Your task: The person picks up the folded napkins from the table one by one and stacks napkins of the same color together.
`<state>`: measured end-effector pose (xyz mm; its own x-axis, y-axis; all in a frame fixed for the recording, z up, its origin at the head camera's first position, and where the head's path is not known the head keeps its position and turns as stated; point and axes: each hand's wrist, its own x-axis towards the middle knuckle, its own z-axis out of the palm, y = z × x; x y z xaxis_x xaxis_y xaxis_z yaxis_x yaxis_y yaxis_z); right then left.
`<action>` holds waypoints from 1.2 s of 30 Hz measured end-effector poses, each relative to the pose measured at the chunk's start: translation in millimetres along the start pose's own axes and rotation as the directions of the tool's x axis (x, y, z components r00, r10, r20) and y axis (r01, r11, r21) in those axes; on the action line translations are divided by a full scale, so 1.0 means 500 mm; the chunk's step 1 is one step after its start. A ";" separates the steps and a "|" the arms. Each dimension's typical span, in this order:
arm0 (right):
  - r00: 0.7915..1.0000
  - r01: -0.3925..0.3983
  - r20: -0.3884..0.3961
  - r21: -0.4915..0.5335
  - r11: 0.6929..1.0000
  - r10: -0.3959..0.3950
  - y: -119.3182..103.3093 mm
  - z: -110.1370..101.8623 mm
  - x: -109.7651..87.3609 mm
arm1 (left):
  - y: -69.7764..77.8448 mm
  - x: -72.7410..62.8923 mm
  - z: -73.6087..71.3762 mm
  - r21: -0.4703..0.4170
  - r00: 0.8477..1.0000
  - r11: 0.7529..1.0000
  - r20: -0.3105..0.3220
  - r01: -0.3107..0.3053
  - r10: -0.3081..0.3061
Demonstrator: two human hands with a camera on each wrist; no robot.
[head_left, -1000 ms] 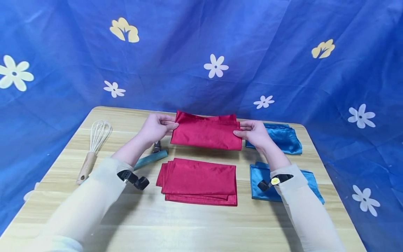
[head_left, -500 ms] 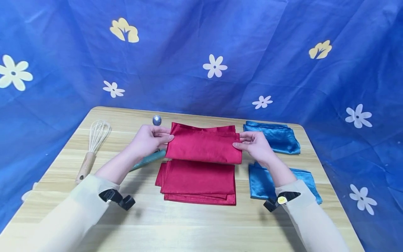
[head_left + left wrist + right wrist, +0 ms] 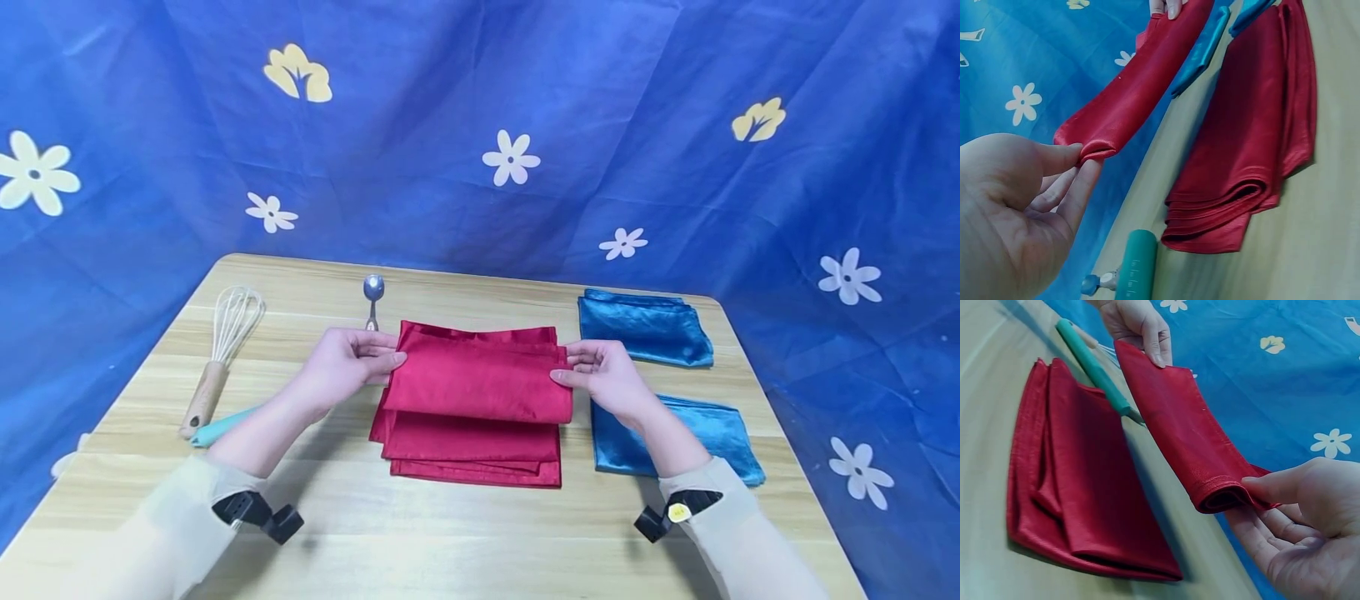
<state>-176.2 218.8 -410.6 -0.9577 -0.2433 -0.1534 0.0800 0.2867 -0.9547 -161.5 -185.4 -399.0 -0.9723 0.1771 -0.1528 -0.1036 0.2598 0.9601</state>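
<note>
A folded red satin cloth point(image 3: 480, 379) hangs level above the table, held by both hands at its two ends. My left hand point(image 3: 348, 362) pinches its left end between thumb and fingers; in the left wrist view the thumb lies on top of the fold. At the right end, my right hand point(image 3: 603, 375) pinches it the same way. Beneath it lies a second folded red cloth point(image 3: 472, 471), its layers slightly offset and its back part hidden by the raised one. The right wrist view shows a gap between the raised cloth point(image 3: 1179, 425) and the lower cloth point(image 3: 1085, 487).
Two folded blue cloths, a rear one point(image 3: 645, 329) and a front one point(image 3: 712, 437), lie at the right. A whisk point(image 3: 217, 358) lies at the left. A teal rod-like thing point(image 3: 221, 427) is partly under my left forearm. A metal spoon point(image 3: 372, 292) lies behind my left hand.
Both hands have brought the raised red cloth toward me and lower in view, from behind the other red cloth to over its back part. The spoon has come into sight.
</note>
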 end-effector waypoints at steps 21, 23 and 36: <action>0.993 -0.096 0.069 0.049 0.994 0.093 0.080 0.049 -0.047 | -0.075 -0.057 0.025 0.050 0.999 0.997 0.004 0.052 -0.052; 0.993 -0.100 0.071 0.046 0.994 0.097 0.085 0.051 -0.051 | -0.082 -0.057 0.028 0.053 0.999 0.997 0.006 0.049 -0.049; 0.992 -0.114 0.053 0.009 0.993 0.113 0.110 0.058 -0.056 | -0.113 -0.059 0.039 0.060 0.999 0.997 0.020 0.048 -0.049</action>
<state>-136.9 214.6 -466.1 -0.9266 -0.2580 -0.2737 0.1911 0.3038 -0.9334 -122.7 -186.9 -453.0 -0.9615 0.1834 -0.2048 -0.1376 0.3242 0.9359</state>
